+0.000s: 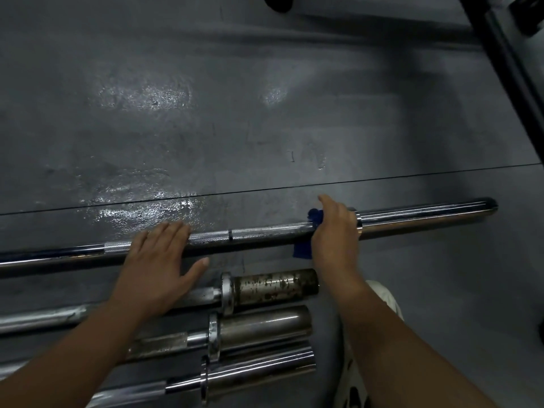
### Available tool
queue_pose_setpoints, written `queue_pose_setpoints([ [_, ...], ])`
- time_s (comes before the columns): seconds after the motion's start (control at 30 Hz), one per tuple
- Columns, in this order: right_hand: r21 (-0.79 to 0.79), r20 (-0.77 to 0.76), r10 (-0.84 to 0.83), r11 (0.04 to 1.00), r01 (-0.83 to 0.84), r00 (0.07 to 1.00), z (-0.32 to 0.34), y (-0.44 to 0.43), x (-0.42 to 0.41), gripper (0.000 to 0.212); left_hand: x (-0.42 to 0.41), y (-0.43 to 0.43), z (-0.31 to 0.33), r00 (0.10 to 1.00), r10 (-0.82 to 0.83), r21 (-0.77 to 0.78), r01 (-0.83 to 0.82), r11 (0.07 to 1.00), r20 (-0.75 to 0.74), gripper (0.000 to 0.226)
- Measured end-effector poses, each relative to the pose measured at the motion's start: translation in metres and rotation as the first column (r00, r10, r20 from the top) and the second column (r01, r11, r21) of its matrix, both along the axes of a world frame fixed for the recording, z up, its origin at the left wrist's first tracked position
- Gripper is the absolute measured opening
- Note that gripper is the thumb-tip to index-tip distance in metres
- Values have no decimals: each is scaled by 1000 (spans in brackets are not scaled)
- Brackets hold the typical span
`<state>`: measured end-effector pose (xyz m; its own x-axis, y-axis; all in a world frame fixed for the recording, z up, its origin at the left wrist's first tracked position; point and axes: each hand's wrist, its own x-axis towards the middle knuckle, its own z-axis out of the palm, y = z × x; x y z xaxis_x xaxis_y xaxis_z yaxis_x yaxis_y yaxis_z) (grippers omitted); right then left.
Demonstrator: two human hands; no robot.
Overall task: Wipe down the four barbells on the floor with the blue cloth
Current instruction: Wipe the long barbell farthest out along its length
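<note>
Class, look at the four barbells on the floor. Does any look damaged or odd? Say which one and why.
Yes. The dull steel end sleeve of the second barbell from the far side is blotched with dark brown, rust-like patches, while the chrome sleeve of the long barbell beyond it shines clean.

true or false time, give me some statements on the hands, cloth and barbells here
The right hand grips the blue cloth on the farthest barbell. True.
The left hand holds a second cloth. False: it rests flat and bare on that barbell.
The rusty sleeve belongs to the second-farthest barbell. True.
The cloth lies at the bar's tip. False: it wraps the bar beside the collar.
</note>
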<state>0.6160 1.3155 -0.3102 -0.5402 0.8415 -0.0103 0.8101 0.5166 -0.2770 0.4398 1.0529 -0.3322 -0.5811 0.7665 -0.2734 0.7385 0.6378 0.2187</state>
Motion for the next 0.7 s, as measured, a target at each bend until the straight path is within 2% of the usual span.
queue_pose_setpoints([
  [0.1, -38, -18, -103, 994, 102, 994, 1, -32, -15, 33, 2, 1, -3, 1000, 2, -15, -2, 1000, -15, 89],
  [0.17, -122, -34, 64, 990, -68, 997, 1, -73, -41, 30, 2, 3, -4, 1000, 12, -22, -13, 1000, -14, 88],
  [0.23, -180, -59, 350, 918, -355, 935, 7, -104, -57, 35, 1, 5, -4, 1000, 16, -19, -16, 1000, -13, 88],
  [0.27, -189, -76, 441, 874, -448, 894, 12, -101, -60, 38, 0, 5, -4, 1000, 10, -22, -10, 1000, -14, 88],
  [0.3, -186, -63, 467, 862, -471, 882, 14, -87, -56, 39, -1, 5, -4, 1000, 3, -27, -4, 1000, -17, 88],
  [0.37, -124, 13, 370, 923, -365, 929, 12, -49, -31, 39, -3, 5, -4, 1000, -2, -23, 1, 1000, -20, 89],
  [0.43, -37, 64, 178, 984, -176, 982, 4, -14, 2, 42, -4, 6, -4, 1000, -2, -14, 2, 1000, -29, 89],
  [0.53, -23, 29, -66, 998, 67, 997, -7, -20, 1, 46, -7, 9, -5, 999, 9, -4, -9, 1000, -35, 90],
  [0.57, -6, 25, -99, 995, 99, 995, -8, -32, -14, 44, -9, 11, -5, 999, 14, -1, -14, 1000, -39, 90],
  [0.6, -1, 41, -54, 999, 54, 998, -7, -45, -31, 40, -11, 13, -5, 999, 16, -2, -16, 1000, -43, 90],
  [0.67, -39, 57, 245, 969, -243, 968, -7, -64, -59, 35, -17, 19, -4, 999, 15, -6, -15, 1000, -42, 91],
  [0.7, -75, 45, 403, 914, -399, 914, -5, -65, -68, 36, -20, 21, -4, 999, 19, -4, -19, 1000, -35, 91],
])
